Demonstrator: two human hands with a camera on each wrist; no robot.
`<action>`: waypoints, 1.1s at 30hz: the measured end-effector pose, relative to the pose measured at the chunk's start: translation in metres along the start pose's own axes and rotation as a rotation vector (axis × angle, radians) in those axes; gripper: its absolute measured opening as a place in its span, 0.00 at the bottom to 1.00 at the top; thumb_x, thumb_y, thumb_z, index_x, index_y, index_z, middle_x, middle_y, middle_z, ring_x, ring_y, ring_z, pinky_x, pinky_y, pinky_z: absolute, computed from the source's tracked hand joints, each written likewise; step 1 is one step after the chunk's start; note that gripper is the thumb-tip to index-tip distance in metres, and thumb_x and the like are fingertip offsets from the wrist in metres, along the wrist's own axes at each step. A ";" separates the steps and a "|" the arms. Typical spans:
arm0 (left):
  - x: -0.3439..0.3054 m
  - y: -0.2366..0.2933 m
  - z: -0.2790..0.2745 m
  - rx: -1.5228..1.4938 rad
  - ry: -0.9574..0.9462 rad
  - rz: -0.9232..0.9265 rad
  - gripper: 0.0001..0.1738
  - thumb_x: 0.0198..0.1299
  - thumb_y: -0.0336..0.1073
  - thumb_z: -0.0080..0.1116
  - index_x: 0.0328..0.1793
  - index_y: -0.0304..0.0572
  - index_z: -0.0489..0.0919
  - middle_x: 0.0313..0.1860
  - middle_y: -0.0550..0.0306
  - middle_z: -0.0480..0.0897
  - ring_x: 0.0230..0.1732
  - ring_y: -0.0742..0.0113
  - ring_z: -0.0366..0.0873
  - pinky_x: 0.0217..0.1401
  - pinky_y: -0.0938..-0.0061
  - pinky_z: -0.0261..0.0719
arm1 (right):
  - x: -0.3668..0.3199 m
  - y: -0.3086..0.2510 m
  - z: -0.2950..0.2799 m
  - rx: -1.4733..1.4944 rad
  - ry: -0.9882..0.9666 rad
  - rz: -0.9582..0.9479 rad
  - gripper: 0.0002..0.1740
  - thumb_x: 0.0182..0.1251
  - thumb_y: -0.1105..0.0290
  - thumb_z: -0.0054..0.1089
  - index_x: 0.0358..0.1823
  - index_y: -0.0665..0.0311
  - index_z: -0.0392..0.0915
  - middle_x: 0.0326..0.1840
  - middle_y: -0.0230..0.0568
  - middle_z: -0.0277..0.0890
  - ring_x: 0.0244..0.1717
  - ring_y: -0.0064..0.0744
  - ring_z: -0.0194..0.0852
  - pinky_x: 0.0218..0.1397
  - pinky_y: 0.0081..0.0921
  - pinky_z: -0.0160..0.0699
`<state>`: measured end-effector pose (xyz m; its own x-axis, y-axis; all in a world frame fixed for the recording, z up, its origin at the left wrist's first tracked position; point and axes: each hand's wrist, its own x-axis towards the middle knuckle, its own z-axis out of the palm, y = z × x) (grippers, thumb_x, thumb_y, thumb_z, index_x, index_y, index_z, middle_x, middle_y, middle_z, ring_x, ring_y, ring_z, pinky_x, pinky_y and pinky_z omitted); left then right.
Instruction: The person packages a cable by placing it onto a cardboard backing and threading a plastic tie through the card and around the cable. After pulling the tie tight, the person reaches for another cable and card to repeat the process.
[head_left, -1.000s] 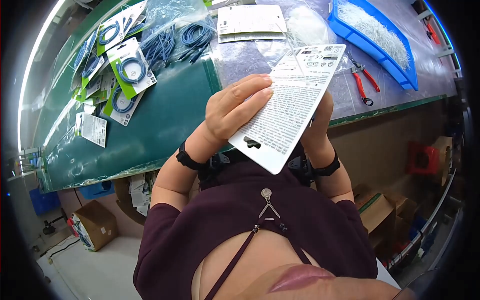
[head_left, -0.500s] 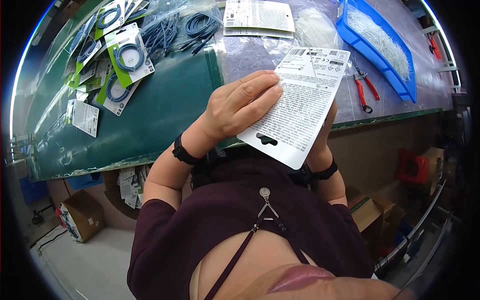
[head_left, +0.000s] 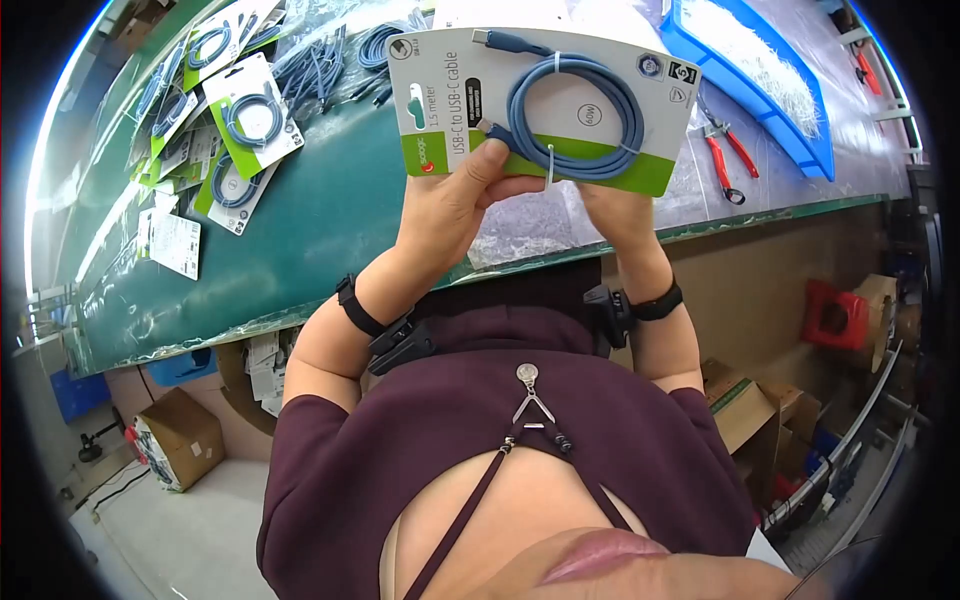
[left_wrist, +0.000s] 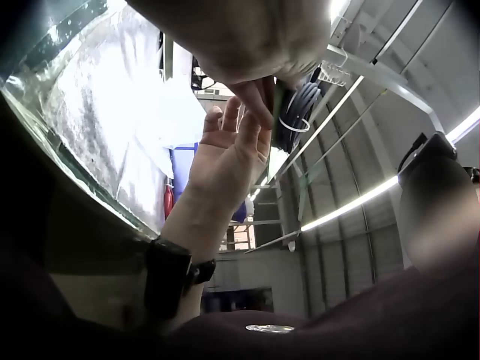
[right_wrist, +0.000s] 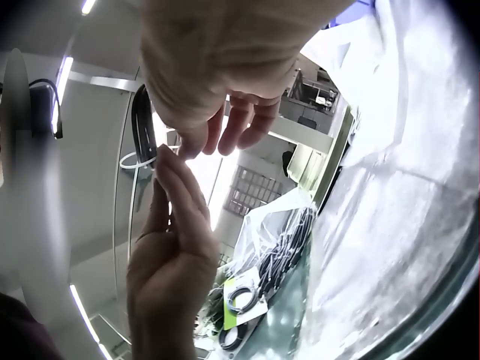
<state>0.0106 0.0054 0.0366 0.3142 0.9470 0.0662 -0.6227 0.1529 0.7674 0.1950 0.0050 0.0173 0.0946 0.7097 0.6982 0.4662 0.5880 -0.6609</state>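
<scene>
A cardboard cable card [head_left: 660, 160], white and green, faces up in the head view with its coiled blue USB-C cable [head_left: 630, 110] tied to the front. My left hand [head_left: 450, 205] grips the lower left edge, thumb on the front by a cable plug and fingers passing behind. A white cable tie [head_left: 549, 168] loops over the coil and hangs at the lower edge. My right hand [head_left: 622, 212] is under the lower right edge. From the right wrist, its bent fingers [right_wrist: 240, 131] come close to the left fingertips; whether they pinch anything I cannot tell.
More carded cables [head_left: 250, 120] lie piled on the green table mat [head_left: 330, 210] at left, beside loose blue cables [head_left: 315, 75]. A blue tray [head_left: 735, 85] of white ties stands at right, with red-handled pliers [head_left: 725, 160] near it. Cardboard boxes [head_left: 745, 410] sit below.
The card has turned over from its printed back to the cable side and swung more level across. My left thumb now shows on its front; the right hand has come partly into view below it.
</scene>
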 end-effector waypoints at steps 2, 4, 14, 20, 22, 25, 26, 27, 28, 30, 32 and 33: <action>-0.003 -0.002 0.000 -0.020 -0.013 -0.035 0.17 0.66 0.31 0.53 0.59 0.33 0.68 0.49 0.48 0.78 0.47 0.57 0.82 0.47 0.60 0.87 | -0.004 0.000 0.006 0.156 -0.137 0.112 0.29 0.53 0.81 0.66 0.58 0.70 0.69 0.54 0.44 0.74 0.54 0.36 0.74 0.58 0.30 0.74; -0.005 -0.005 -0.003 -0.040 0.007 -0.040 0.18 0.66 0.31 0.53 0.59 0.33 0.68 0.49 0.48 0.78 0.48 0.57 0.81 0.48 0.60 0.87 | -0.004 0.002 0.005 0.148 -0.155 0.086 0.29 0.52 0.82 0.66 0.58 0.70 0.69 0.55 0.44 0.73 0.55 0.36 0.73 0.58 0.31 0.74; -0.009 -0.018 -0.002 -0.160 0.010 -0.059 0.19 0.67 0.34 0.52 0.60 0.33 0.67 0.50 0.47 0.78 0.49 0.55 0.81 0.50 0.61 0.86 | -0.011 0.040 0.016 0.093 -0.137 -0.050 0.26 0.55 0.81 0.62 0.58 0.69 0.70 0.57 0.46 0.72 0.55 0.38 0.73 0.59 0.33 0.73; 0.004 -0.008 -0.015 -0.034 0.013 -0.064 0.19 0.68 0.34 0.51 0.61 0.32 0.67 0.50 0.46 0.79 0.49 0.54 0.81 0.51 0.62 0.85 | 0.002 0.029 -0.019 0.146 0.020 0.268 0.19 0.59 0.75 0.62 0.53 0.69 0.73 0.54 0.46 0.74 0.54 0.38 0.73 0.57 0.33 0.73; 0.012 -0.004 -0.020 0.026 0.021 -0.037 0.19 0.68 0.34 0.51 0.60 0.31 0.67 0.50 0.46 0.79 0.49 0.54 0.81 0.51 0.62 0.85 | 0.016 0.015 -0.025 0.221 0.169 0.535 0.12 0.60 0.74 0.62 0.46 0.67 0.78 0.51 0.46 0.76 0.52 0.39 0.74 0.53 0.33 0.74; 0.016 -0.009 -0.020 -0.051 -0.015 -0.122 0.18 0.67 0.32 0.51 0.59 0.30 0.68 0.48 0.47 0.80 0.48 0.56 0.82 0.51 0.63 0.85 | 0.036 -0.030 -0.024 -0.314 -0.272 -0.304 0.08 0.56 0.72 0.66 0.38 0.62 0.81 0.51 0.39 0.75 0.59 0.41 0.66 0.58 0.34 0.70; 0.015 -0.011 -0.018 -0.051 -0.021 -0.125 0.18 0.67 0.32 0.51 0.59 0.30 0.68 0.48 0.47 0.80 0.48 0.56 0.82 0.51 0.63 0.85 | 0.034 -0.028 -0.023 -0.319 -0.268 -0.302 0.08 0.56 0.72 0.66 0.38 0.62 0.81 0.51 0.39 0.75 0.59 0.41 0.66 0.58 0.34 0.70; 0.015 -0.013 -0.015 -0.075 -0.013 -0.123 0.17 0.66 0.31 0.52 0.59 0.30 0.69 0.48 0.47 0.80 0.47 0.57 0.82 0.51 0.65 0.85 | 0.033 -0.022 -0.020 -0.297 -0.281 -0.300 0.08 0.54 0.72 0.67 0.36 0.61 0.81 0.51 0.37 0.75 0.60 0.42 0.65 0.59 0.34 0.69; 0.013 -0.016 -0.012 -0.100 -0.001 -0.118 0.17 0.66 0.30 0.53 0.59 0.30 0.69 0.48 0.48 0.80 0.47 0.58 0.82 0.52 0.66 0.85 | 0.032 -0.016 -0.016 -0.270 -0.298 -0.299 0.07 0.52 0.72 0.67 0.34 0.59 0.81 0.51 0.35 0.74 0.61 0.43 0.63 0.60 0.35 0.68; 0.009 -0.020 -0.006 -0.120 0.018 -0.110 0.17 0.65 0.29 0.54 0.58 0.31 0.70 0.48 0.48 0.80 0.46 0.59 0.82 0.52 0.67 0.85 | 0.029 -0.014 -0.009 -0.235 -0.315 -0.300 0.07 0.50 0.72 0.68 0.32 0.58 0.81 0.51 0.33 0.74 0.62 0.44 0.61 0.61 0.35 0.67; 0.005 -0.027 0.004 -0.115 0.055 -0.097 0.17 0.63 0.28 0.56 0.57 0.32 0.71 0.47 0.49 0.80 0.45 0.61 0.82 0.52 0.68 0.84 | 0.024 -0.020 -0.005 -0.280 -0.279 -0.338 0.09 0.48 0.72 0.69 0.32 0.58 0.81 0.47 0.32 0.75 0.61 0.44 0.63 0.60 0.36 0.68; 0.004 -0.028 0.005 -0.112 0.072 -0.091 0.17 0.62 0.27 0.58 0.56 0.32 0.72 0.47 0.50 0.80 0.45 0.62 0.82 0.52 0.69 0.84 | 0.023 -0.021 -0.003 -0.304 -0.260 -0.357 0.09 0.47 0.72 0.70 0.32 0.58 0.81 0.45 0.32 0.75 0.61 0.44 0.63 0.59 0.36 0.68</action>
<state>0.0332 0.0036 0.0187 0.3235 0.9449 -0.0494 -0.6714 0.2660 0.6917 0.1901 0.0072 0.0480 -0.3193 0.5812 0.7485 0.6671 0.6988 -0.2580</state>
